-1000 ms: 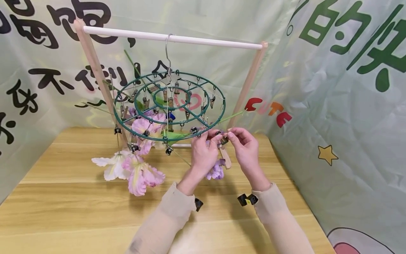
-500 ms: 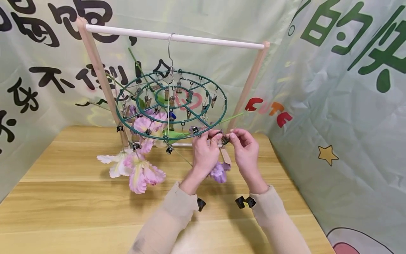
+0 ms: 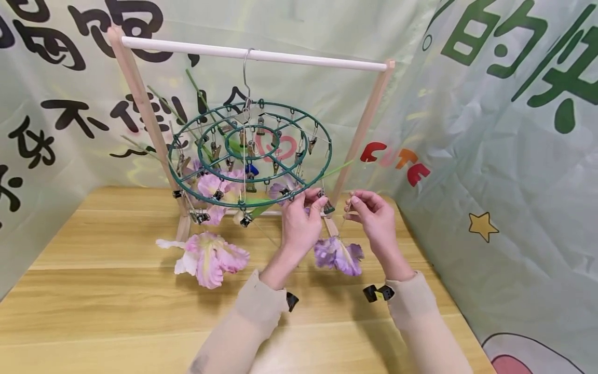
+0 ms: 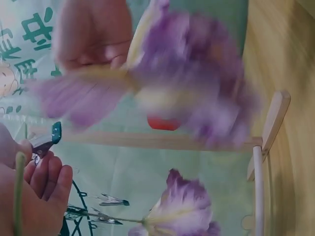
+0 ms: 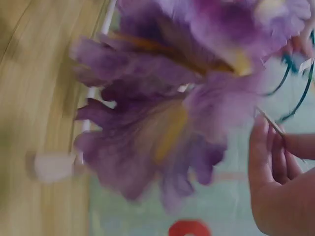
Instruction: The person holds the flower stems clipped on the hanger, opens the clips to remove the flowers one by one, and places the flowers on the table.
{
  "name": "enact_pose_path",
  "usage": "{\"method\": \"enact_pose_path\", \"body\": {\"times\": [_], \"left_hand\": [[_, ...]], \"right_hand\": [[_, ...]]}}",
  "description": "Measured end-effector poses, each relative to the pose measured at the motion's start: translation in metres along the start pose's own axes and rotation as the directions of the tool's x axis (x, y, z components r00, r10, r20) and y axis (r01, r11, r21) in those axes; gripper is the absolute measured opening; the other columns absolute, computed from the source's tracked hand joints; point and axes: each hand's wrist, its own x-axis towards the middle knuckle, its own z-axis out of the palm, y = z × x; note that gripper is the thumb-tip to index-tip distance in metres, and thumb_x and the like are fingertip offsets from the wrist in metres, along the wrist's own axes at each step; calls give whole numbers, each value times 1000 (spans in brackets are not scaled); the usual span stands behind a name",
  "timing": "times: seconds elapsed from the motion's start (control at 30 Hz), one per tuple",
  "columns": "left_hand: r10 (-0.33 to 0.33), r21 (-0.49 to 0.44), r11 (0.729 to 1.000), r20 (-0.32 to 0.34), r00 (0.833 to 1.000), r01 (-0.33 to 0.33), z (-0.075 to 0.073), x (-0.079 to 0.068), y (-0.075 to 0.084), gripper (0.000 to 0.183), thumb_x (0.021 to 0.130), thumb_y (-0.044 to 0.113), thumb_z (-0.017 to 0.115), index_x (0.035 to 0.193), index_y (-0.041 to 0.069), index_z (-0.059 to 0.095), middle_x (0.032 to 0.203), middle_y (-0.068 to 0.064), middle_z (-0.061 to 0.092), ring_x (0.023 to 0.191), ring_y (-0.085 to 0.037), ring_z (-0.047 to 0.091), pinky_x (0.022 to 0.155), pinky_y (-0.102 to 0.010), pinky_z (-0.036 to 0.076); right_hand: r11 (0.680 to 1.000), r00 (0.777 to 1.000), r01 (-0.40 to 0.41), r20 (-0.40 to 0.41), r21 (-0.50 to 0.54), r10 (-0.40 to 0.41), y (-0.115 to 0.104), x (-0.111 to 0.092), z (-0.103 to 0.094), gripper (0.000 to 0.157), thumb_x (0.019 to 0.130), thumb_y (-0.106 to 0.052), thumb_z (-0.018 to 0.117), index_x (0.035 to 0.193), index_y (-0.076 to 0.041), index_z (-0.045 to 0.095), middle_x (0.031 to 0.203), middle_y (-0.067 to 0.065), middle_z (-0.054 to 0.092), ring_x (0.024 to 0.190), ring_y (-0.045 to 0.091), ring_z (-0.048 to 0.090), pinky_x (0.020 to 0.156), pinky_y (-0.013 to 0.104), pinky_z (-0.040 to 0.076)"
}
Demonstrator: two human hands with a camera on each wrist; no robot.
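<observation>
A round green clip hanger [image 3: 210, 200] hangs by its metal hook, with several small clips on its rings. At its near right edge my left hand [image 3: 301, 223] holds one clip [image 3: 326, 203] between thumb and fingers. Its green-tipped end [image 4: 56, 132] shows in the left wrist view, with no stem in it. To the right, my right hand [image 3: 377, 221] pinches the thin stem [image 5: 269, 121] of a purple artificial iris [image 3: 338, 255]. The bloom hangs head down below the fingers, apart from the clip. It looks blurred in both wrist views.
The hanger's hook sits on the white bar [image 3: 317, 61] of a wooden stand [image 3: 366, 124]. Pink and white flowers [image 3: 210, 259] hang at its left, and another purple flower [image 4: 179, 206] hangs beyond my left hand. The wooden table [image 3: 117, 306] lies below.
My right hand has drawn away from the clip to the right, carrying the purple iris, which has come out from behind my left hand. The left hand stays at the clip.
</observation>
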Motion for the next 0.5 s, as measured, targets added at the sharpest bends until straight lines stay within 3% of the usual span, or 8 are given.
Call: {"method": "enact_pose_path", "body": {"times": [0.13, 0.3, 0.5], "left_hand": [[27, -22, 999, 3, 1000, -27, -2, -2, -1, 23, 94, 10, 77, 111, -5, 72, 93, -15, 74, 84, -29, 73, 82, -39, 60], [63, -35, 997, -8, 998, -64, -4, -5, -4, 24, 92, 9, 79, 111, -4, 71, 92, -14, 74, 83, -29, 74, 84, -38, 59], [59, -50, 997, -10, 998, -60, -5, -10, -8, 24, 92, 9, 79, 111, -3, 70, 92, -13, 73, 85, -28, 71, 79, -40, 59]], "right_hand": [[981, 990, -112, 67, -160, 124, 12, 13, -24, 22, 104, -10, 63, 119, 6, 65, 94, 2, 70, 80, 13, 70, 72, 29, 65], [941, 966, -189, 120, -281, 230, 30, 27, -45, 28, 105, -6, 60, 125, 13, 62, 96, 8, 70, 79, 13, 70, 72, 28, 65], [860, 918, -273, 151, -432, 367, 58, 39, -64, 31, 106, -7, 56, 129, 15, 60, 96, 9, 71, 81, 16, 70, 75, 32, 64]]}}
